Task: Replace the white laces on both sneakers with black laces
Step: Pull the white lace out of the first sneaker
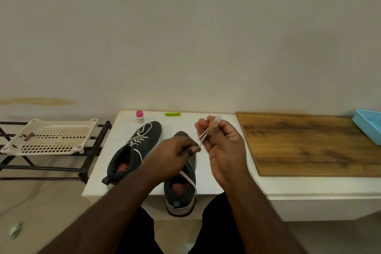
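Both forearms reach in from the bottom edge, over dark-clad knees, and meet above the near sneaker [181, 192], which sits at the front edge of the white table [206, 186] w/ its heel hanging slightly over.

Left hand [173, 156]: fingers curled, thumb and forefinger pinching the white lace [203, 137] close to where it leaves the shoe, prob. to keep it taut and feed it along. Right hand [222, 142]: raised, palm toward the camera, fingertips pressed together on the lace, which shows as a few strands running up to them; looks like the slack is being gathered or folded there so it doesn't tangle (can't tell exactly how many loops). A loose stretch of the lace trails back across the near shoe's opening, so this one seems to be partway unlaced.

Far sneaker [136, 150] lies angled toward the table's back-left corner, white lacing intact, prob. parked there until its turn.

By the back edge: a small pink-capped bottle [139, 116] and a green piece [172, 114]. Right of the hands a wooden board [309, 144] covers the table, w/ a blue tray [369, 126] at its far right corner. Off the left edge, a cream perforated basket [51, 136] rests on a black rack [90, 150].

No black laces in view.
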Tool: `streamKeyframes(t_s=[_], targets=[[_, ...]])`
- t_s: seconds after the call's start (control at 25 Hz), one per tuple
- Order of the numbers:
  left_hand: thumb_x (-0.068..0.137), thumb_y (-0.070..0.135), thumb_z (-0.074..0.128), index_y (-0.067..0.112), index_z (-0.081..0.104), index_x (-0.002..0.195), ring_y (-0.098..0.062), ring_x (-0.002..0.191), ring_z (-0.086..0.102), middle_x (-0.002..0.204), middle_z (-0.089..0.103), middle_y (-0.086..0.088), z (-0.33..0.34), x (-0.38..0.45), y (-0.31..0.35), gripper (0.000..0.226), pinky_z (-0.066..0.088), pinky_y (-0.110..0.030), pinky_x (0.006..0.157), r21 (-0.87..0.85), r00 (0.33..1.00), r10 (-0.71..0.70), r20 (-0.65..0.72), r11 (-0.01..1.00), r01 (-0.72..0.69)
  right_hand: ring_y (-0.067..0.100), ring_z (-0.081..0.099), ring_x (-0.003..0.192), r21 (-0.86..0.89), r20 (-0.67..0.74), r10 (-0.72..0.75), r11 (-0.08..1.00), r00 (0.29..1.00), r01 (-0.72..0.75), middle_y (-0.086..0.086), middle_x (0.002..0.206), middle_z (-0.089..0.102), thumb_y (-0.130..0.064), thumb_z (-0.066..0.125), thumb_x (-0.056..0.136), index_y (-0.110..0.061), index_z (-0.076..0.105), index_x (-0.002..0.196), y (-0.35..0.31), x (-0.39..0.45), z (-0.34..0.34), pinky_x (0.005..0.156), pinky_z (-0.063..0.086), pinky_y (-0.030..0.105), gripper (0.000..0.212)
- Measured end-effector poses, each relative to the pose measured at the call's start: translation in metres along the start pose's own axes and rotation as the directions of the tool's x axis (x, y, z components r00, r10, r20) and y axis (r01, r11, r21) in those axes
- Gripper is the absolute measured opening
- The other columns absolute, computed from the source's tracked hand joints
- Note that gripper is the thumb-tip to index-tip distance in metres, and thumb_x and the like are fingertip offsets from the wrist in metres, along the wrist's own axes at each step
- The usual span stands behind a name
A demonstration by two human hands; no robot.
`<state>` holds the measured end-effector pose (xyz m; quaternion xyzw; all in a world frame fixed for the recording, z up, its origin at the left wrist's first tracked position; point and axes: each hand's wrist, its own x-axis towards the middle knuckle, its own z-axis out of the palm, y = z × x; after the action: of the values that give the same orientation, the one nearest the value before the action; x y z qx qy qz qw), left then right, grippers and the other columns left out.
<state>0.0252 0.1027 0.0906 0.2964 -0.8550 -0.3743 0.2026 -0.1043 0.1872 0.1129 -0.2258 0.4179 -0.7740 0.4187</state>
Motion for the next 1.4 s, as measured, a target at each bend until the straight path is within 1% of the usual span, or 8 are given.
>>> streamKeyframes(t_s=[0.12,0.2,0.36,0.56,0.68,0.84,1.04,1.4], targets=[[0.096,0.033,0.061,0.036,0.069,0.097,0.007,0.087,0.055,0.083,0.059,0.022,0.002,-0.001,0.004,0.008,0.038,-0.018,0.068,0.062,0.997,0.059,0.04,0.996,-0.061,0.005,0.068,0.099,-0.79,0.03,-0.243,0.589,0.97,0.172,-0.007,0.103,0.073,-0.02,0.056,0.103,-0.017,0.068,0.104,0.006,0.009,-0.01,0.089,0.054,0.025,0.013],[0.094,0.028,0.064,0.034,0.07,0.093,0.005,0.089,0.055,0.087,0.062,0.019,-0.005,0.003,0.003,0.008,0.042,-0.019,0.073,0.068,0.996,0.086,-0.034,0.994,-0.083,0.012,0.067,0.088,-0.932,0.061,0.007,0.357,0.998,0.054,-0.004,0.092,0.072,-0.022,0.049,0.104,-0.015,0.068,0.097,0.009,0.006,-0.015,0.082,0.055,0.033,0.021],[0.092,0.013,0.063,0.031,0.068,0.087,0.001,0.088,0.06,0.087,0.067,0.019,-0.011,0.007,-0.005,0.02,0.044,-0.013,0.074,-0.058,0.981,0.04,-0.188,0.997,-0.052,0.022,0.067,0.07,-0.356,0.139,0.524,0.818,0.84,-0.451,0.011,0.078,0.067,-0.018,0.044,0.107,-0.001,0.069,0.103,0.002,-0.01,-0.015,0.074,0.061,0.036,0.03],[0.095,0.022,0.058,0.038,0.061,0.091,0.006,0.08,0.058,0.082,0.061,0.02,0.01,-0.004,-0.01,0.017,0.039,-0.012,0.066,0.064,1.0,-0.003,-0.027,0.998,0.005,0.03,0.073,0.095,0.299,0.113,0.266,0.91,0.957,-0.288,0.018,0.098,0.073,-0.019,0.058,0.095,0.001,0.067,0.106,0.003,-0.007,-0.005,0.085,0.061,0.038,0.024],[0.099,0.035,0.053,0.034,0.065,0.097,0.001,0.077,0.053,0.081,0.054,0.021,0.02,-0.007,-0.006,0.012,0.032,-0.013,0.063,0.234,0.998,0.018,0.058,0.972,-0.031,0.016,0.072,0.102,-0.34,-0.057,-0.058,0.94,0.997,0.035,0.004,0.102,0.077,-0.027,0.052,0.103,-0.014,0.066,0.106,0.011,0.006,-0.007,0.084,0.056,0.02,0.019],[0.096,0.033,0.057,0.031,0.071,0.102,-0.002,0.082,0.058,0.091,0.066,0.015,0.005,-0.001,-0.007,0.015,0.046,-0.024,0.071,0.239,0.997,0.071,0.022,0.968,-0.074,0.007,0.064,0.078,-0.962,0.033,0.003,0.27,0.999,0.031,-0.008,0.082,0.067,-0.032,0.047,0.105,-0.027,0.06,0.085,0.028,0.006,-0.025,0.064,0.046,0.014,0.025],[0.091,0.02,0.064,0.038,0.073,0.09,0.003,0.087,0.064,0.084,0.07,0.023,-0.011,0.002,-0.017,0.02,0.046,-0.008,0.073,-0.005,0.996,0.029,-0.082,1.0,-0.029,0.018,0.06,0.061,-0.507,0.094,0.502,0.767,0.86,-0.393,0.007,0.069,0.061,-0.033,0.049,0.106,-0.008,0.072,0.096,0.027,-0.005,-0.027,0.071,0.057,0.036,0.036],[0.102,0.018,0.054,0.024,0.077,0.102,-0.028,0.085,0.074,0.09,0.077,-0.006,0.012,-0.019,-0.014,0.024,0.06,-0.042,0.081,-0.525,0.973,-0.225,-0.045,0.834,0.169,0.017,0.038,0.055,-0.023,0.096,0.5,0.866,0.861,-0.5,0.004,0.062,0.039,-0.032,0.058,0.095,-0.008,0.06,0.08,0.031,-0.004,-0.015,0.068,0.047,0.036,0.028]])
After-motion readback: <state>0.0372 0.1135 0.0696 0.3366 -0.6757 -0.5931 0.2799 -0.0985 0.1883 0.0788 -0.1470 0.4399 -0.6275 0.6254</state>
